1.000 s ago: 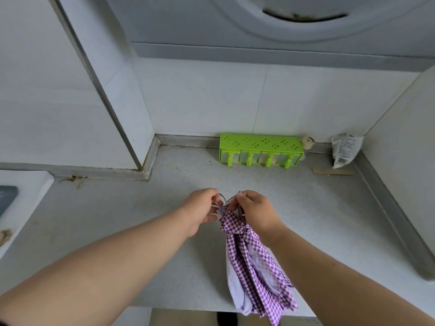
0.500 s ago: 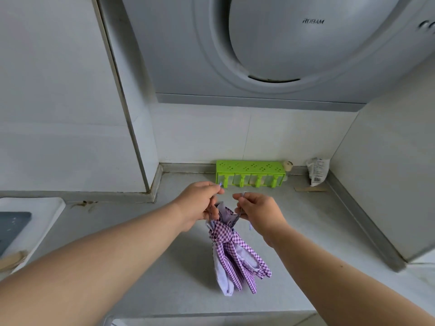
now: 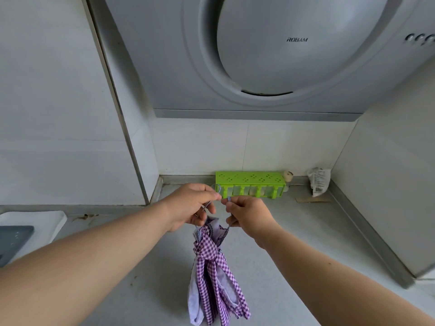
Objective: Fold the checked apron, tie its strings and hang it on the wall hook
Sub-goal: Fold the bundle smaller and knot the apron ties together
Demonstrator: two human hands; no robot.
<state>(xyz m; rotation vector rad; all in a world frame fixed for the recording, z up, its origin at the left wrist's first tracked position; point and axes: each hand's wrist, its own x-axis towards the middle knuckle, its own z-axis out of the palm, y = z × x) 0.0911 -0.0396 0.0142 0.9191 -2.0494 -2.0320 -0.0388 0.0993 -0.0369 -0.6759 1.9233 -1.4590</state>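
**Operator A:** Report the position of the checked apron (image 3: pixel 213 276)

**Operator B:** It is gathered into a narrow bundle and hangs in the air above the grey worktop (image 3: pixel 294 243), not resting on it. The purple-and-white check faces outward, with a pale lining visible along the lower left edge. Its upper end sits between the two hands.

**Operator A:** State of the left hand (image 3: pixel 193 208)?

**Operator B:** Its fingers (image 3: pixel 208 190) are curled, with thumb and forefinger pinched together on a thin string (image 3: pixel 218 188) that forms a small loop above the knuckles.

**Operator A:** And the right hand (image 3: pixel 249 215)?

**Operator B:** Its fingers are likewise curled, pinching a second run of string just beside the left hand. The two hands are close, fingertips almost meeting.

**Operator A:** Surroundings?

**Operator B:** A green perforated rack (image 3: pixel 250 183) stands at the rear of the worktop against the tiled wall, directly behind the hands. A crumpled white packet (image 3: pixel 319 181) lies to its right in the corner. A grey extractor hood (image 3: pixel 282 55) marked ROBAM is mounted overhead. A white tray edge (image 3: pixel 35 220) shows at far left
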